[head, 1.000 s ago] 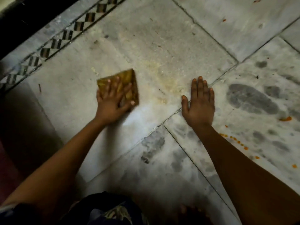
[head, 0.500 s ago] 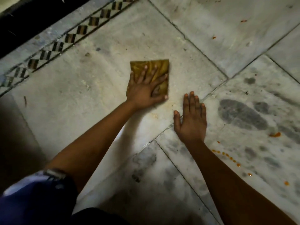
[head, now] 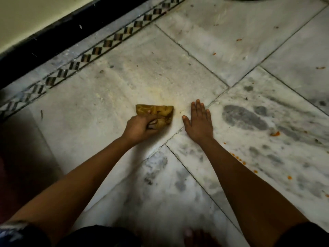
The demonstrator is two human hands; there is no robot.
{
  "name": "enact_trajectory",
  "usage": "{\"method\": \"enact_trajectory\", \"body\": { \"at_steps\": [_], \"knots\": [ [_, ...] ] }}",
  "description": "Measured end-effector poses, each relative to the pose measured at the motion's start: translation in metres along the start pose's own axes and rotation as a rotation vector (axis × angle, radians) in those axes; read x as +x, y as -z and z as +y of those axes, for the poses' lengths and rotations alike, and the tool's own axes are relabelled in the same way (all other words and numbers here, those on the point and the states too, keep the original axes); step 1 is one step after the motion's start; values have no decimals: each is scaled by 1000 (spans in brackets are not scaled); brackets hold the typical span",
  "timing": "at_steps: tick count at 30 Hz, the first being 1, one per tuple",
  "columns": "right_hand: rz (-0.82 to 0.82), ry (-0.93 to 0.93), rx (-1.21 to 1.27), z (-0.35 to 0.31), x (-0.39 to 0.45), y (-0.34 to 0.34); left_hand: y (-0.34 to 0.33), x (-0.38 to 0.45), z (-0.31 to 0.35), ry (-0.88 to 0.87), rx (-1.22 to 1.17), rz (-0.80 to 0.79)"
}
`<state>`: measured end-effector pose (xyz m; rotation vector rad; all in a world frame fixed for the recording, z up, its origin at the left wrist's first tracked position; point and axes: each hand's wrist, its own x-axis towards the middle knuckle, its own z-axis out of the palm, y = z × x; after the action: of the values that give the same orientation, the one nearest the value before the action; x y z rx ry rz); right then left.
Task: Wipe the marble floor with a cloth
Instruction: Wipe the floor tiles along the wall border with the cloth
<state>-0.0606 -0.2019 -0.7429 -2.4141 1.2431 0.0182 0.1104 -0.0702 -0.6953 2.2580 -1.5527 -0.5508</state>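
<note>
Two hands are down on the marble floor [head: 110, 125], and the joint cross [head: 166, 143], where the tile seams meet below the hands, serves to place everything. The left hand [head: 140, 128] lies up and to the left of the cross, its fingers curled over and bunching the near edge of the cloth [head: 156, 112], a folded yellow-brown rag whose far part lies flat on the tile just beyond the knuckles. The right hand [head: 199, 122] is up and to the right of the cross, just beside the cloth but apart from it, palm pressed flat with the fingers straight and close together, thumb spread toward the cloth; it has hold of nothing. A pale yellow smear [head: 160, 93] spreads on the tile farther up from the cross, beyond the cloth. To the right of the cross, past the right hand, sit dark grey blotches [head: 243, 117], and orange specks [head: 237, 157] trail along the outer side of the right forearm. Far up and left of the cross runs a checkered border strip [head: 99, 49], with a black skirting [head: 53, 38] and a cream wall [head: 26, 15] behind it.
</note>
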Motion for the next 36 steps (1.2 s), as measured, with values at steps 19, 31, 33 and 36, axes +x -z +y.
{"method": "enact_trajectory", "body": {
  "at_steps": [19, 31, 33, 36],
  "knots": [
    [-8, 114, -9, 46, -28, 115, 73, 25, 128, 556, -1410, 49],
    [3, 56, -33, 75, 4, 154, 118, 91, 164, 429, -1076, 86],
    [23, 28, -16, 75, 14, 153, 115, 106, 161, 435, -1100, 101],
    [35, 23, -59, 81, 23, 151, 99, 129, 153, 455, -1134, 106]
  ]
}}
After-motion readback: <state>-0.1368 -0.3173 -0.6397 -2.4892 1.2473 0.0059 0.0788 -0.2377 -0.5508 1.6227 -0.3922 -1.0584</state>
